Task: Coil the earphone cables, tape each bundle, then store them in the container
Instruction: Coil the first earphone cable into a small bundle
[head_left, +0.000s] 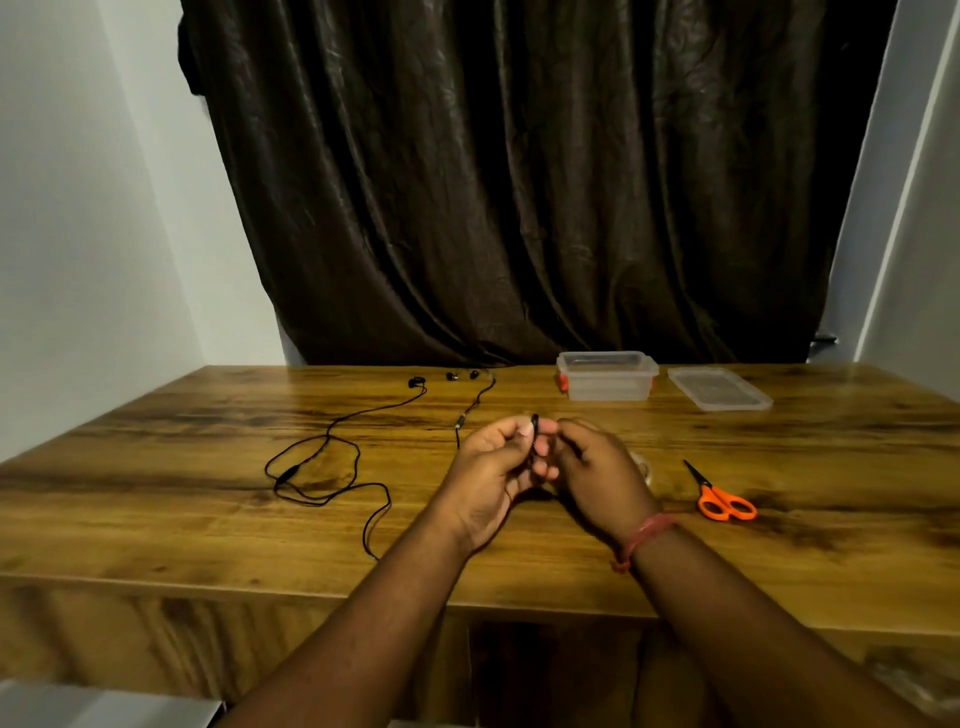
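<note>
Head view: a black cable (535, 441) is being pinched between thumb and forefinger of the left hand (493, 478), just above the table (156, 493), at centre. The right hand (597, 473) is being held against the left, knuckles up, fingers curled toward the same cable; whether it's actually gripped by them can't be told, since the fingertips are hidden behind the left hand's fingers. A short dark stretch of cable is being shown near the right forefinger. A red thread band (644, 540) is being worn on the right wrist.

W/ the hands as centre: a 2nd cable (322, 467) is lying loose on the table to the left, in wide loops, w/ an inline remote on it and an earbud (415, 383) at its far end. Another strand (475, 405) is running from behind the left hand toward the far edge, where 2 more earbuds (460, 375) are lying.

Far right of centre, a clear container (608, 387) w/ orange clips is standing open; its lid (719, 388) is lying flat just beside it, to the right. Orange-handled scissors (719, 496) are lying closed, near the right hand, apart from it. Something pale is partly hidden behind the right hand; can't be identified. A dark curtain (519, 182) is hanging behind the table.
</note>
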